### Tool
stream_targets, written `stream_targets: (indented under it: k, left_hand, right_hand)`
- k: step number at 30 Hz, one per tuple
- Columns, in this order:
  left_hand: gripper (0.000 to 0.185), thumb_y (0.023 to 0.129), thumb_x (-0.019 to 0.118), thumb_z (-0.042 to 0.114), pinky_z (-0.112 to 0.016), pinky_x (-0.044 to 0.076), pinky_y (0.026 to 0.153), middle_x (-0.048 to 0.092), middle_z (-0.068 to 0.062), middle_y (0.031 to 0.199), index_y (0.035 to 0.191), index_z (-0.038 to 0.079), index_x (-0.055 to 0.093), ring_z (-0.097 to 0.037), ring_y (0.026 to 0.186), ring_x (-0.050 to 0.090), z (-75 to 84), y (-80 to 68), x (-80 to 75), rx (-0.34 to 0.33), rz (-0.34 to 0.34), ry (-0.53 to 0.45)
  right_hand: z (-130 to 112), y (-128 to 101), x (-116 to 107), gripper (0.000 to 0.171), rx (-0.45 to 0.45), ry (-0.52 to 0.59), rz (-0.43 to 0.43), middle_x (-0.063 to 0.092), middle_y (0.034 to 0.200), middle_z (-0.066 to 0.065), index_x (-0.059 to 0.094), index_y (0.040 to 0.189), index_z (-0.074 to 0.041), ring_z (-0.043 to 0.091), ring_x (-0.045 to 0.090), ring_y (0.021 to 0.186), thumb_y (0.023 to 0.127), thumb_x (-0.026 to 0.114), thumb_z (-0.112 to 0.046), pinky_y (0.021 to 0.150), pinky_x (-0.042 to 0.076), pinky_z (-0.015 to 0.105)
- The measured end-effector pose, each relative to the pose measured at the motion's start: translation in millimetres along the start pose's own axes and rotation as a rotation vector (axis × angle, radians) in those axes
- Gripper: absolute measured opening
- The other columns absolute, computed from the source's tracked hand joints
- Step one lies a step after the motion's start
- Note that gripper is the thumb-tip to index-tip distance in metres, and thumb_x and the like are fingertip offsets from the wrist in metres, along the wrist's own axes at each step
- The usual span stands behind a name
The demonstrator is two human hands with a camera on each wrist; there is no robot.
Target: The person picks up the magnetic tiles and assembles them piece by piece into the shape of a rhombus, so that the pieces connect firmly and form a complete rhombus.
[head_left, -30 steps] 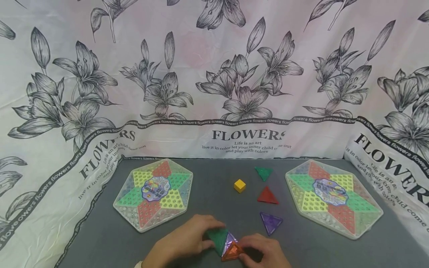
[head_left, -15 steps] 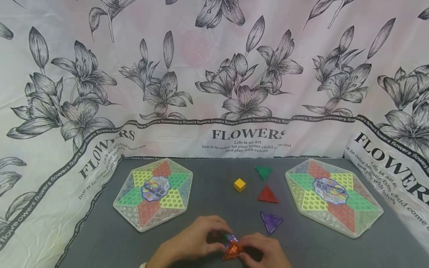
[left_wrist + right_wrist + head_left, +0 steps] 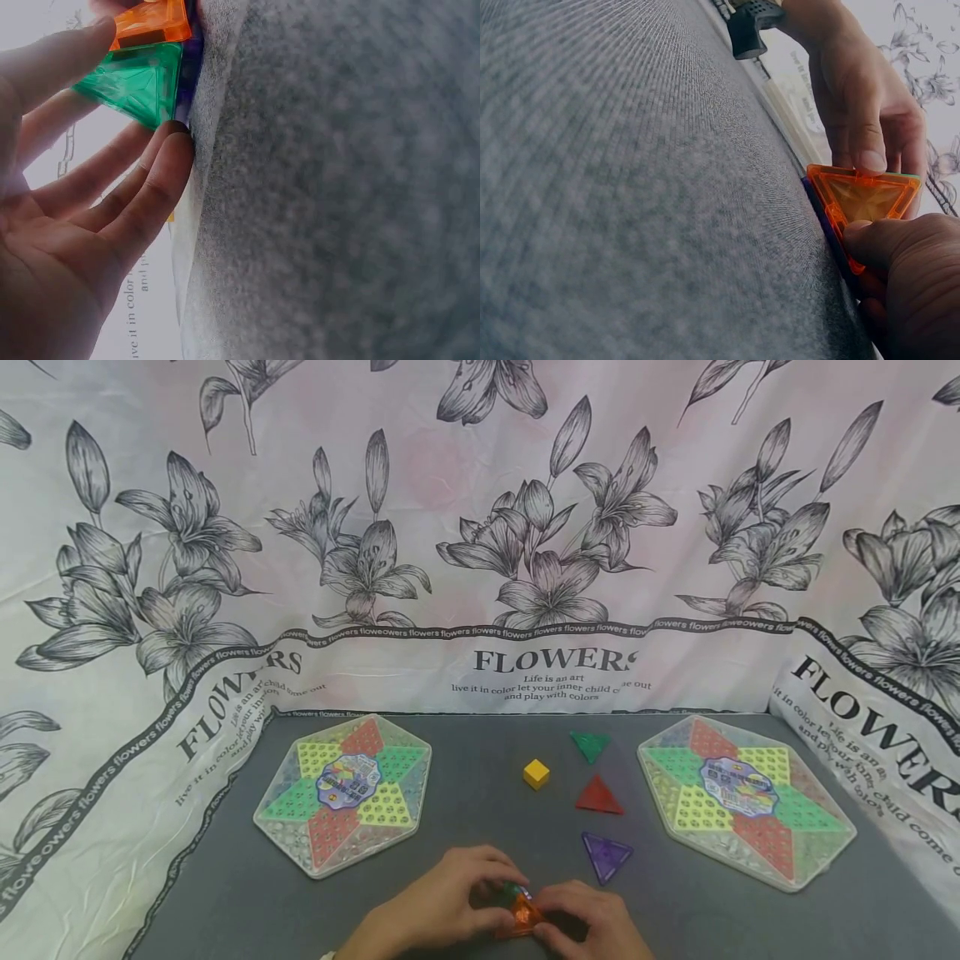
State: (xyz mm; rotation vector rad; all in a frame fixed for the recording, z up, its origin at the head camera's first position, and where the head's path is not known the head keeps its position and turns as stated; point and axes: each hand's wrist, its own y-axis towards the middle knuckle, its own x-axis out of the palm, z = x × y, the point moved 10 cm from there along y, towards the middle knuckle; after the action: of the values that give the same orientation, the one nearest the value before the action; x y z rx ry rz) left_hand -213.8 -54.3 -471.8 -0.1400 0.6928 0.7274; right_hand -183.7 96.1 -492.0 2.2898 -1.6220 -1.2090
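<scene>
My left hand (image 3: 453, 893) holds a translucent green triangular tile (image 3: 150, 82) raised against the others, with thumb and fingers around it. With thumb and fingers, my right hand (image 3: 592, 917) pinches a translucent orange triangular tile (image 3: 866, 201), which stands tilted up. Under both, a purple tile (image 3: 191, 71) lies at the table surface; in the head view the fingers and the orange tile hide most of it. Edges of the green and orange tiles meet in the left wrist view. The left thumb also touches the orange tile's edge in the right wrist view.
Beyond the hands lie a purple triangle (image 3: 606, 857), a red triangle (image 3: 599, 797), a green triangle (image 3: 590, 746) and a yellow cube (image 3: 536, 774). A hexagonal game board (image 3: 300, 852) lies at left, another hexagonal board (image 3: 817, 864) at right. A flowered cloth (image 3: 420, 685) encloses the grey table.
My left hand has shifted right, folding the green tile up from beside the purple one towards the orange tile. My right hand stays about in place; the orange tile stands more upright.
</scene>
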Motion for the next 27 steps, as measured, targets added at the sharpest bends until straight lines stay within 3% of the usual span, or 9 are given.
stream_targets:
  k: [20,27]
  left_hand:
    - [0.041,0.098,0.085,0.025,-0.011,0.057,0.081,0.074,0.004,0.129,0.137,0.015,0.076,0.007,0.098,0.065,3.7,2.9,3.6,0.018,0.007,0.125]
    - [0.040,0.102,0.080,0.026,-0.013,0.056,0.086,0.074,0.003,0.131,0.140,0.015,0.075,0.004,0.106,0.064,6.5,1.7,1.9,0.038,0.017,0.194]
  right_hand:
    - [-1.3,-0.1,-2.8,0.020,0.017,0.005,-0.002,0.081,0.105,-0.011,0.081,0.115,-0.027,0.003,0.072,0.091,0.097,0.085,-0.020,0.074,0.061,0.025]
    - [-3.8,0.1,-2.2,0.023,-0.010,-0.007,0.034,0.080,0.105,-0.012,0.081,0.114,-0.028,0.003,0.074,0.092,0.096,0.086,-0.015,0.075,0.062,0.025]
